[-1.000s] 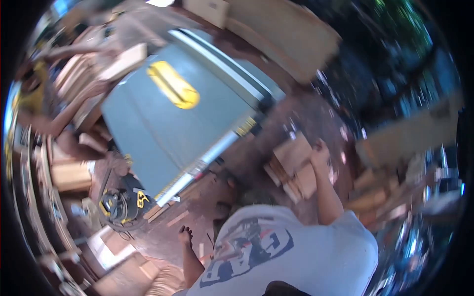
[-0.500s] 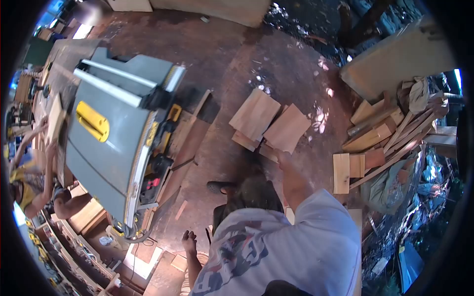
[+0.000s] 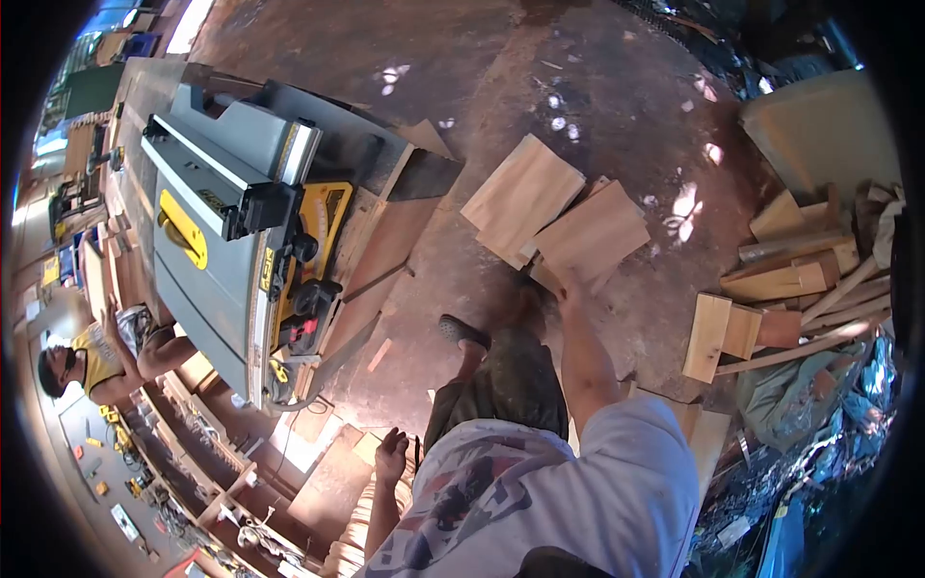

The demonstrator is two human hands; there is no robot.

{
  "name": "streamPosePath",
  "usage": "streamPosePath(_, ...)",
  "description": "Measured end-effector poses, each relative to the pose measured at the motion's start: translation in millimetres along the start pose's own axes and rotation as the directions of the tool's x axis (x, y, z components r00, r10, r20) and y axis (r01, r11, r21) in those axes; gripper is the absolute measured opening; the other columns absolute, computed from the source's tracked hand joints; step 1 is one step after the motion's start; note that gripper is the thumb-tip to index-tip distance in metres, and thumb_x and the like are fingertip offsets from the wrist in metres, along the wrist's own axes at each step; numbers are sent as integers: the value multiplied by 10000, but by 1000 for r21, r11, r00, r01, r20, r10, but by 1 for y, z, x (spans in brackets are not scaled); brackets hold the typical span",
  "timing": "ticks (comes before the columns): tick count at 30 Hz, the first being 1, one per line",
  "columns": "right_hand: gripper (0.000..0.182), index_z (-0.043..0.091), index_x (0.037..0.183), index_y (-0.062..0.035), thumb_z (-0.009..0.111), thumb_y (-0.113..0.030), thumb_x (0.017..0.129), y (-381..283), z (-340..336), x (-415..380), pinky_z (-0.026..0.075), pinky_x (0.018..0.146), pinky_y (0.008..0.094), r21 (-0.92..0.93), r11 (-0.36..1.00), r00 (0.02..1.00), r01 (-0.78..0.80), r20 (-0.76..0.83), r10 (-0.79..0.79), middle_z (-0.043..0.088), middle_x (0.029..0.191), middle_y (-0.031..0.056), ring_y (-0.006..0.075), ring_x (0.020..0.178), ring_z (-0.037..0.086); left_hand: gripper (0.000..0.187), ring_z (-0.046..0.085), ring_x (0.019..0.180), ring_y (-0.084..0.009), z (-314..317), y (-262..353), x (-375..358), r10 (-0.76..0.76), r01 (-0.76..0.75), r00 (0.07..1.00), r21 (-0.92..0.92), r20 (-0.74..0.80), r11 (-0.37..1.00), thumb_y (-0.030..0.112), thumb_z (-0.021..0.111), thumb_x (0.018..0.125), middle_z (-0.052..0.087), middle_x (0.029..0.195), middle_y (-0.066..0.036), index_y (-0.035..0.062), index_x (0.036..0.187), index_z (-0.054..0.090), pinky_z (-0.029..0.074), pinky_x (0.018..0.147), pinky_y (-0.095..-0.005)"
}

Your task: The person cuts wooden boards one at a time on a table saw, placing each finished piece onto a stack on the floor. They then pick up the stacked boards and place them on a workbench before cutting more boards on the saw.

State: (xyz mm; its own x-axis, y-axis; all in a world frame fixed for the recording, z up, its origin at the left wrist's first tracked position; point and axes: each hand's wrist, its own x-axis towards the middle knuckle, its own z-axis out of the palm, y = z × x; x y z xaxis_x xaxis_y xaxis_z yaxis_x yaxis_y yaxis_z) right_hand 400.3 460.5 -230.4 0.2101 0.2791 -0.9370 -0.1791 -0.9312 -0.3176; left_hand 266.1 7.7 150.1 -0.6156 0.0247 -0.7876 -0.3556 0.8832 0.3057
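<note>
R grip holds wood boards, prob. by edge; L grip half-curled.

Single wide view from head, facing forward and down.

Dim across the brown floor, yet dappled with hard-edged patches of sun, burnt out to white toward the right. Flares brightest in a strip at the upper left. Glints along the pale rails of the table saw and in broken sparkles off the crumpled sheeting. Pools into dark shadow between the right hand and the foot. Reads crisp enough in the middle to show grain on the boards, but smears to a soft blur near the other person. Bows the bench into a curve and drops to black in the corners.
</note>
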Motion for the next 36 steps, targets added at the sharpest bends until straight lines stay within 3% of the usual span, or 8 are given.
streamPosePath(3,578,553,1343,-228,784,-387,837,22,-20,39,509,777,345,172,984,983,-49,185,17,588,1221,39,213,953,573,500,644,1178,-266,-10,22,-1,34,-33,999,69,-12,997,133,621,953,666,1269,-220,-61,1400,509,506,1002,-354)
streamPosePath(5,539,548,1315,-243,770,-393,848,20,-21,26,489,711,320,15,993,951,120,284,-120,570,1194,20,186,892,545,501,643,1182,-266,-11,32,-2,80,-78,997,68,-22,995,130,616,953,664,1275,-218,-57,1405,506,505,1004,-351)
streamPosePath(12,519,530,1308,-267,740,-458,873,-15,-12,-26,445,654,295,-84,984,985,-156,64,161,575,1039,12,164,841,532,511,647,1176,-271,-2,43,-6,32,-32,999,61,6,998,146,627,953,659,1273,-232,-48,1409,502,516,997,-355)
streamPosePath(17,490,608,1199,-133,674,-516,899,-43,-59,-43,443,689,306,46,994,886,103,450,-113,574,919,-21,119,768,497,533,674,1140,-290,-6,36,-4,83,-79,996,97,-42,992,210,648,935,668,1264,-218,-41,1389,524,533,981,-375)
streamPosePath(23,406,613,1177,-133,729,-368,868,-146,-68,-175,447,708,331,-98,950,906,296,345,-247,578,960,3,151,772,485,555,683,1116,-326,0,49,20,277,-269,953,75,-124,960,247,616,909,669,1239,-246,-43,1375,537,539,971,-402)
streamPosePath(28,568,579,1282,-48,773,-270,797,-154,-74,-363,515,830,372,-275,737,714,617,590,-377,598,1139,82,231,1032,580,780,547,1268,-424,-24,143,-6,534,-525,831,98,-154,845,352,766,817,565,1359,-278,-43,1420,470,454,1073,-432)
streamPosePath(34,604,516,1356,62,679,-176,826,-104,13,-446,497,935,345,-98,642,165,760,985,-45,638,1172,115,226,1053,623,1268,216,1487,-453,-81,185,-18,883,-893,426,64,-199,445,490,881,683,192,1605,-293,-45,1554,131,250,1211,-483)
streamPosePath(36,573,540,1322,71,686,-195,835,-74,60,-476,498,939,358,-88,655,105,750,994,14,648,1156,124,229,1048,636,1359,178,1501,-455,-110,171,-15,887,-908,395,49,-238,417,498,906,640,142,1622,-286,-25,1570,66,222,1222,-491)
